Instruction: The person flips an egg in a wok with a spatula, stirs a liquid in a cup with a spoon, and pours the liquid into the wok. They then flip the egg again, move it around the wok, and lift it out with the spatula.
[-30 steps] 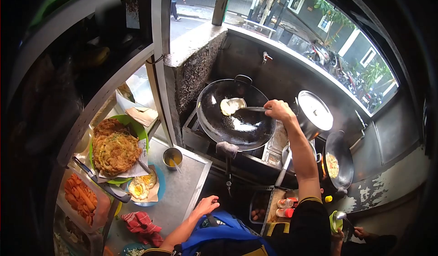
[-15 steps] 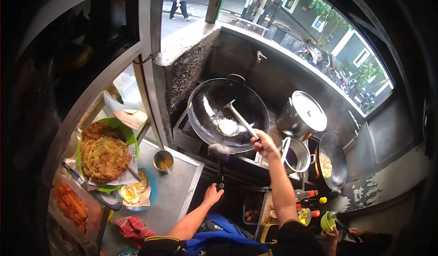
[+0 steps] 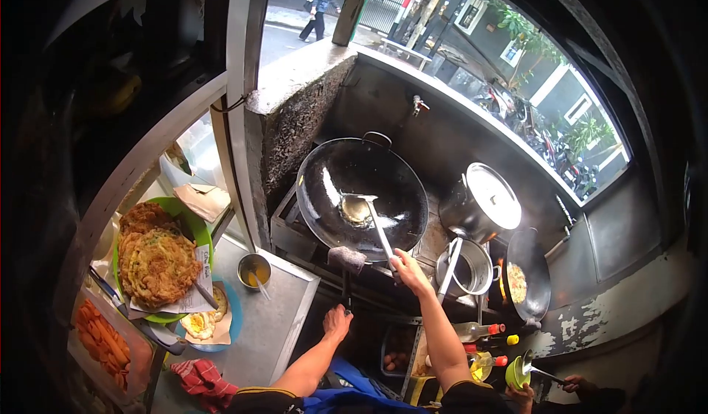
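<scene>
My right hand (image 3: 410, 272) is closed round the handle of a long metal spatula (image 3: 377, 227). The spatula's blade lies over a small frying egg (image 3: 357, 210) in the large black wok (image 3: 317, 165). Lower down, my left hand (image 3: 337, 321) is wrapped round the end of a dark handle (image 3: 346, 287) that reaches up to the wok's near rim, where a cloth-like wrap (image 3: 346, 259) covers it.
Left: fried omelettes (image 3: 158, 266) on a green plate, fried eggs (image 3: 199, 325), a metal cup (image 3: 254, 272), carrots (image 3: 102, 340), a red cloth (image 3: 204, 384). Right: a lidded pot (image 3: 479, 202), a saucepan (image 3: 466, 268), a second wok (image 3: 528, 274), bottles (image 3: 476, 331), another person's hand (image 3: 521, 395) with a green bowl (image 3: 518, 372).
The spatula's blade has moved down and left onto the egg, and my right hand has shifted left and lower. The camera view has shifted slightly. A pedestrian outside has moved right.
</scene>
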Tool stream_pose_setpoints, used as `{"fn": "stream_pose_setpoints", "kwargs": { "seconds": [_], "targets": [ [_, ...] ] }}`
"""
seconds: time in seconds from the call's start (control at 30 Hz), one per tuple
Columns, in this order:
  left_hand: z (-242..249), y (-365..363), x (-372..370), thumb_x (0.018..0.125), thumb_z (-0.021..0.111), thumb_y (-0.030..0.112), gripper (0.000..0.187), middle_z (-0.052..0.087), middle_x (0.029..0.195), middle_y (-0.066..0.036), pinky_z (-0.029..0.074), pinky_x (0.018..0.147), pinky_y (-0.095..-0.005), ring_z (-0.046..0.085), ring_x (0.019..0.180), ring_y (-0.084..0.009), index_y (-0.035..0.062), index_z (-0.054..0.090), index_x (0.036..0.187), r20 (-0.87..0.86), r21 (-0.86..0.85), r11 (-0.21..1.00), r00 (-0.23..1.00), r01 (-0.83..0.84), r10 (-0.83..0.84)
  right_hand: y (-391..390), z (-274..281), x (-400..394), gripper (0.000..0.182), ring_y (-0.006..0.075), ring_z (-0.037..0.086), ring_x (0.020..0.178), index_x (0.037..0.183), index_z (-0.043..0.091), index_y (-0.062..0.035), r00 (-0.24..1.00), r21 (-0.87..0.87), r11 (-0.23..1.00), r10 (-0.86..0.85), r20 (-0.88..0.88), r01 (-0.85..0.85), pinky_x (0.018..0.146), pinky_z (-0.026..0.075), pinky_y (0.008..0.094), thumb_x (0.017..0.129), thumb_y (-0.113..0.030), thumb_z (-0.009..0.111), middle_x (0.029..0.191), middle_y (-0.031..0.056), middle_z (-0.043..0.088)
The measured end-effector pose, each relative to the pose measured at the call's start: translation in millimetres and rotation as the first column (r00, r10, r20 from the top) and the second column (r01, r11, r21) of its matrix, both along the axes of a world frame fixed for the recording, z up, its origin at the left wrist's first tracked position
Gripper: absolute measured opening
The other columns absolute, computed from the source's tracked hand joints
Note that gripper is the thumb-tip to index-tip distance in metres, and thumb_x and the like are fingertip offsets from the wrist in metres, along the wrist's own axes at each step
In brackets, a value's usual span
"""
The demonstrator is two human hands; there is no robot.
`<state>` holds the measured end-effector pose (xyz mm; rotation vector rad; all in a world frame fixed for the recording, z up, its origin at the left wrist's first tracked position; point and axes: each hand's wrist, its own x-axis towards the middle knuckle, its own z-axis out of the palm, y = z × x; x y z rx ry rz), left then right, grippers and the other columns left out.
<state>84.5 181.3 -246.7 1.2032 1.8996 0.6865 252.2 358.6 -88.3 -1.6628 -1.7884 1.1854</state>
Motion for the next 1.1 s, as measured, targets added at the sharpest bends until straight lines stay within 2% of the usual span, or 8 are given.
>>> {"fn": "stream_pose_setpoints", "kwargs": {
  "seconds": [0.17, 0.3, 0.4, 0.47, 0.6, 0.77, 0.9, 1.1],
  "targets": [
    [-1, 3, -1, 0.088, 0.068, 0.02, 0.02, 0.065, 0.101, -0.018, 0.054, 0.082, -0.0489, 0.065, 0.098, -0.0389, 0.0058, 0.064, 0.102, -0.204, 0.102, 0.974, 0.962, 0.203, -0.179, -36, 59, -11, 0.034, 0.0336, 0.059, 0.105, 0.12, 0.064, -0.0033, 0.971, 0.487, 0.853, 0.087, 0.224, -0.189, 0.094, 0.046, 0.0412, 0.089, -0.015, 0.068, 0.108, 0.0178, 0.064],
    [-33, 9, 9, 0.092, 0.055, 0.014, 0.019, 0.06, 0.106, -0.014, 0.055, 0.079, -0.0477, 0.064, 0.097, -0.0365, 0.0096, 0.061, 0.11, -0.366, 0.07, 0.94, 0.885, 0.335, -0.288, -54, 94, -46, 0.024, 0.0275, 0.063, 0.09, 0.114, 0.066, -0.0019, 0.989, 0.493, 0.857, 0.143, 0.046, -0.147, 0.082, 0.05, 0.0339, 0.091, -0.008, 0.065, 0.099, 0.0147, 0.065],
    [-69, -11, 18, 0.09, 0.063, 0.02, 0.038, 0.058, 0.119, -0.014, 0.054, 0.079, -0.0482, 0.062, 0.101, -0.0369, 0.0093, 0.056, 0.126, -0.469, 0.602, 0.767, 0.876, 0.222, 0.114, -80, 113, -92, 0.02, 0.0242, 0.062, 0.081, 0.112, 0.068, -0.0028, 0.962, 0.422, 0.868, 0.272, 0.038, -0.262, 0.073, 0.049, 0.0334, 0.094, -0.009, 0.065, 0.092, 0.0121, 0.064],
    [-3, -7, -7, 0.087, 0.07, 0.024, 0.042, 0.058, 0.122, -0.014, 0.054, 0.079, -0.0481, 0.062, 0.101, -0.037, 0.0077, 0.057, 0.123, -0.244, 0.222, 0.941, 0.949, 0.255, -0.199, -92, 111, -121, 0.016, 0.025, 0.062, 0.079, 0.109, 0.068, -0.0032, 0.89, 0.401, 0.81, 0.455, 0.032, -0.429, 0.072, 0.05, 0.0332, 0.094, -0.01, 0.065, 0.092, 0.0121, 0.064],
    [45, -35, -42, 0.086, 0.071, 0.025, 0.035, 0.063, 0.109, -0.014, 0.054, 0.079, -0.0465, 0.064, 0.096, -0.0354, 0.0067, 0.062, 0.115, -0.175, 0.311, 0.932, 0.975, 0.187, -0.137, -106, 63, -169, 0.03, 0.0272, 0.064, 0.082, 0.115, 0.062, -0.0071, 0.762, 0.251, 0.749, 0.645, -0.059, -0.614, 0.072, 0.052, 0.0358, 0.087, -0.014, 0.07, 0.096, 0.0122, 0.062],
    [83, -77, -92, 0.086, 0.073, 0.019, 0.022, 0.061, 0.083, -0.012, 0.05, 0.07, -0.0418, 0.061, 0.076, -0.03, 0.0051, 0.061, 0.097, 0.067, 0.494, 0.819, 0.952, -0.293, 0.3, -115, 31, -234, 0.079, 0.0305, 0.063, 0.083, 0.147, 0.04, -0.0275, 0.521, 0.294, 0.438, 0.784, 0.336, -0.849, 0.072, 0.051, 0.0429, 0.079, -0.022, 0.079, 0.099, 0.0096, 0.06],
    [90, -93, -123, 0.086, 0.075, 0.02, 0.04, 0.058, 0.101, -0.011, 0.05, 0.07, -0.037, 0.056, 0.084, -0.0248, 0.0031, 0.058, 0.118, 0.1, 0.557, 0.65, 0.819, -0.516, 0.565, -108, 11, -276, 0.022, 0.0337, 0.064, 0.083, 0.113, 0.066, -0.0202, 0.484, 0.414, 0.317, 0.778, 0.401, -0.853, 0.071, 0.05, 0.0453, 0.093, -0.023, 0.058, 0.092, 0.0125, 0.059],
    [110, -61, -185, 0.082, 0.078, 0.026, 0.082, 0.044, 0.137, -0.023, 0.043, 0.102, -0.0432, 0.047, 0.125, -0.0369, 0.001, 0.033, 0.146, -0.09, 0.659, 0.609, 0.758, -0.441, 0.646, -90, 22, -287, 0.02, 0.0383, 0.065, 0.081, 0.1, 0.064, -0.0047, 0.683, 0.477, 0.569, 0.724, 0.096, -0.67, 0.071, 0.051, 0.0482, 0.098, -0.022, 0.054, 0.085, 0.019, 0.066]
  ]
}}
